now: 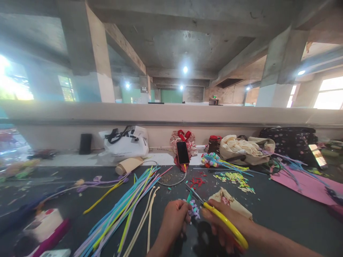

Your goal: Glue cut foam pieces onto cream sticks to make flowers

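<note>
My left hand [175,217] is closed around a green pipe cleaner [189,196], whose tip sticks up from the fingers. In my right hand [222,221] is a pair of scissors with yellow handles [227,223]. Their blades lie right at the green tip; whether they touch it I cannot tell. Under the hands is a small heap of purple and teal cut pieces [194,210]. Red cut pieces [197,182] lie just beyond the blades, and a pile of yellow-green pieces [235,179] sits further right.
Long blue, purple and yellow pipe cleaners [125,203] spread across the left of the dark table. A phone [182,152] on a cable leans at the back. A crumpled beige packet [235,205] lies beside my right hand. A white bag [128,142] and pink sheet [305,182] flank the workspace.
</note>
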The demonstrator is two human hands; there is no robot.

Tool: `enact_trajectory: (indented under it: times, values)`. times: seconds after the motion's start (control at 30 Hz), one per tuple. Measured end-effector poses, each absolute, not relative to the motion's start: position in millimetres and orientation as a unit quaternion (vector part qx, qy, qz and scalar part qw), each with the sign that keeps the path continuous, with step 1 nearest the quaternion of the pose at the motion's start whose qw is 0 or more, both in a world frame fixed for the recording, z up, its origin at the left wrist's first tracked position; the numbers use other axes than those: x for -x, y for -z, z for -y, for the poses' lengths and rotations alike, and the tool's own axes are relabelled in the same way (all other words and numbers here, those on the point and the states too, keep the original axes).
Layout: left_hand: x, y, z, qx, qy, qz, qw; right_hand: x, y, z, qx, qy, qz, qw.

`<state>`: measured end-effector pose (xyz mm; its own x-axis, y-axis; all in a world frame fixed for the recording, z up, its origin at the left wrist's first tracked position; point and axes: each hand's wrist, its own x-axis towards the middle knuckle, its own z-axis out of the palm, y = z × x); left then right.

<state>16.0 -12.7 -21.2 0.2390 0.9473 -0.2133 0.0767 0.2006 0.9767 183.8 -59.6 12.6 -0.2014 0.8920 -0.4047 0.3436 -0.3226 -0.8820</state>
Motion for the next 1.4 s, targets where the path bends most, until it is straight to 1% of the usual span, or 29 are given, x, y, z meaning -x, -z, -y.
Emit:
enact_trajectory:
  times: [0.13,0.33,0.43,0.6,0.7,0.93,1.07,1.13,1.3,1.4]
  values:
    - [-16,21,14,-0.548,-0.378,-0.497,0.557,-182,-11,58,0.576,-0.563,0.536,0.253]
    - [-17,19,15,-0.533,-0.372,-0.491,0.58,-184,-5,52,0.563,-0.54,0.575,0.245]
    - [-18,21,14,-0.528,-0.36,-0.487,0.595,-185,-5,48,0.572,-0.529,0.586,0.222]
    - [-16,27,11,-0.522,-0.35,-0.495,0.6,-187,-7,34,0.583,-0.572,0.552,0.168]
    - [-15,31,8,-0.515,-0.349,-0.504,0.599,-182,-15,29,0.603,-0.554,0.559,0.132]
    - [-14,32,8,-0.499,-0.361,-0.505,0.605,-173,-33,31,0.611,-0.55,0.553,0.131]
    - [-11,29,8,-0.489,-0.375,-0.493,0.615,-182,-32,39,0.577,-0.573,0.548,0.198]
    - [-10,27,7,-0.482,-0.383,-0.488,0.619,-187,-32,45,0.563,-0.588,0.54,0.215]
    - [-11,26,5,-0.478,-0.388,-0.48,0.624,-191,-29,54,0.562,-0.619,0.519,0.174]
    - [-12,27,4,-0.489,-0.38,-0.477,0.624,-189,-21,53,0.557,-0.611,0.54,0.158]
